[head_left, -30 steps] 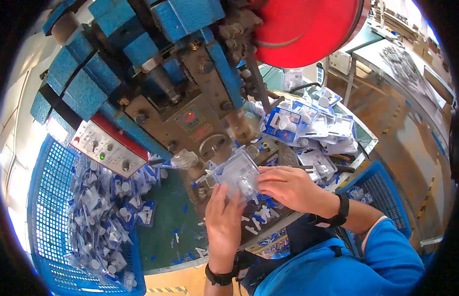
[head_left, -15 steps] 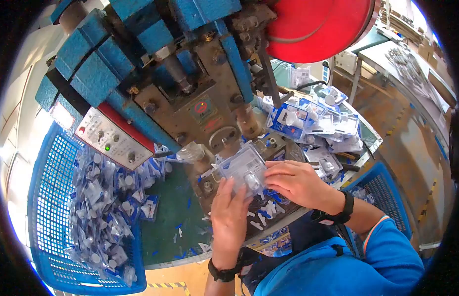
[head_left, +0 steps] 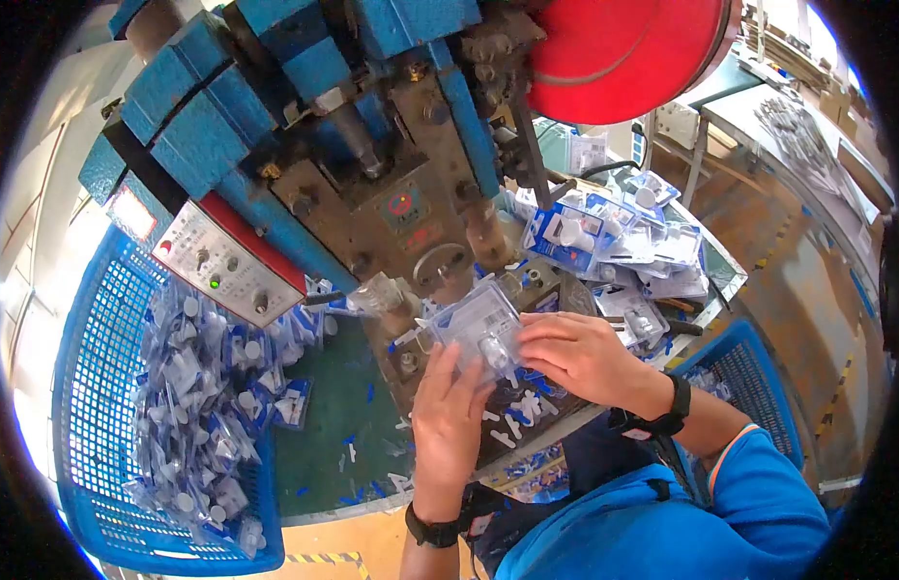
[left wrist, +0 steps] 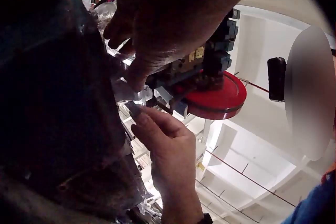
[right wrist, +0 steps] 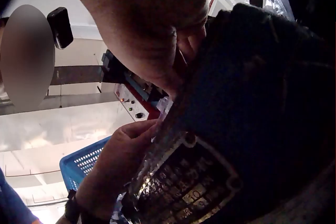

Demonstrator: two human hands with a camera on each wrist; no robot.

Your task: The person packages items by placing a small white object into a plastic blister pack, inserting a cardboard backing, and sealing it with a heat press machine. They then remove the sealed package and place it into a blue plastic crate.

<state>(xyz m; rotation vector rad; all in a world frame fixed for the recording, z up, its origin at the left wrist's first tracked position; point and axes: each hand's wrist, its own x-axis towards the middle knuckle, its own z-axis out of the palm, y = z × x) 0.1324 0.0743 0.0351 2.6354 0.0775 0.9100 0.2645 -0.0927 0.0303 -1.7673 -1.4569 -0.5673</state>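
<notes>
A clear blister pack (head_left: 472,322) with a printed card and a white part inside lies under the head of a blue press (head_left: 401,184). At its near left edge, my left hand (head_left: 448,425) holds it with the fingers over the plastic. On the other side my right hand (head_left: 583,358) pinches the right edge between thumb and fingers. The left wrist view shows the right hand (left wrist: 176,155) with its thumb and forefinger together at the pack's edge. In the right wrist view, the left hand (right wrist: 123,150) grips from the opposite side, partly hidden behind the dark machine edge.
A blue basket (head_left: 77,387) full of blister packs stands at left. More packs (head_left: 652,242) are piled at right, above another blue basket (head_left: 759,377). White and blue scraps (head_left: 527,411) litter the press bed. A control box (head_left: 222,266) and red wheel (head_left: 633,58) flank the press.
The head view has shifted slightly, so the press and hands appear a little further right. Both hands keep hold of the blister pack, which stays under the press head.
</notes>
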